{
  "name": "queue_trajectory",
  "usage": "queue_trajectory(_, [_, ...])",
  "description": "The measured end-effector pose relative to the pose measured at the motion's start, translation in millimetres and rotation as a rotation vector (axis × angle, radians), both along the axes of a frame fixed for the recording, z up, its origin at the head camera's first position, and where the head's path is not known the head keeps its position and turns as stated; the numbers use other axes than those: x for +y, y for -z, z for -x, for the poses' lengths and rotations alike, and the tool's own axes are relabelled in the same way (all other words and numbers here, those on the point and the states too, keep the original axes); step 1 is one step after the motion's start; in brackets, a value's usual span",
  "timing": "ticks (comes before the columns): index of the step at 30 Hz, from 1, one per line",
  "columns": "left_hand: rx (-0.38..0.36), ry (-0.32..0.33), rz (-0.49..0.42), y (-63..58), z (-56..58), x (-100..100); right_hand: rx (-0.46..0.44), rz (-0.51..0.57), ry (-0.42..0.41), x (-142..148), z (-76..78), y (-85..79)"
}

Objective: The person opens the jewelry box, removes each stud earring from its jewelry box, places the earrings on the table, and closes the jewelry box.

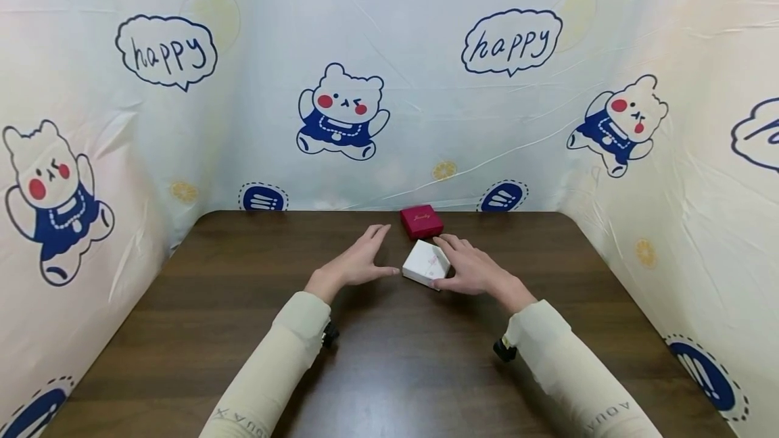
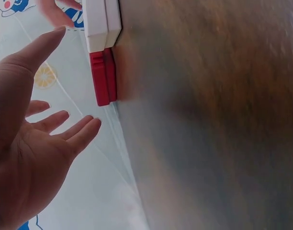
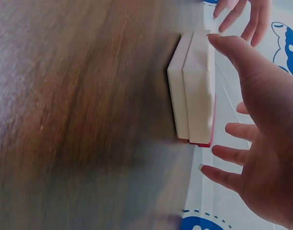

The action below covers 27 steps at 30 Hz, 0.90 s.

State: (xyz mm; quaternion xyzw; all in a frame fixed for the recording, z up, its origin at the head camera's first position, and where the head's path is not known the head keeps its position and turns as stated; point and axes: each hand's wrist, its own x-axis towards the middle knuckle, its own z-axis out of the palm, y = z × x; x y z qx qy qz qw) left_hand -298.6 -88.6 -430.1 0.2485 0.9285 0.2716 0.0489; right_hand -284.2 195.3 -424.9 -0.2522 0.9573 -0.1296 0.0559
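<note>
Toward the far side of the table (image 1: 414, 357), a white box (image 1: 422, 262) between left hand (image 1: 359, 265) and right hand (image 1: 471, 269), just in front of a red box (image 1: 421, 222). Looks nearly square, no clear long axis, turned askew to the table's edge. Lies nearer the right hand, with that thumb by the near corner; contact unclear. Has the left hand just beside, on its left. Both gripping nothing: fingers extended, thumbs apart, palms facing inward, forearms (image 1: 274, 363) angled in.
</note>
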Motion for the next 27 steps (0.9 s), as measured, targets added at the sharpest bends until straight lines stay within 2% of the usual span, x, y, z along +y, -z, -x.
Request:
queue_trajectory(8, [-0.048, 0.022, -0.018, 10.0, 0.3, 6.4, -0.05, -0.023, -0.006, -6.7, 5.5, 10.1])
queue_trajectory(15, [-0.065, 0.041, -0.03, 9.3, 2.8, 16.2, -0.097, -0.004, 0.037, -11.1, 7.7, 13.4])
queue_trajectory(27, [-0.118, 0.061, 0.008, 13.7, 3.6, 34.1, -0.091, 0.032, 0.031, -15.4, 13.2, 19.9])
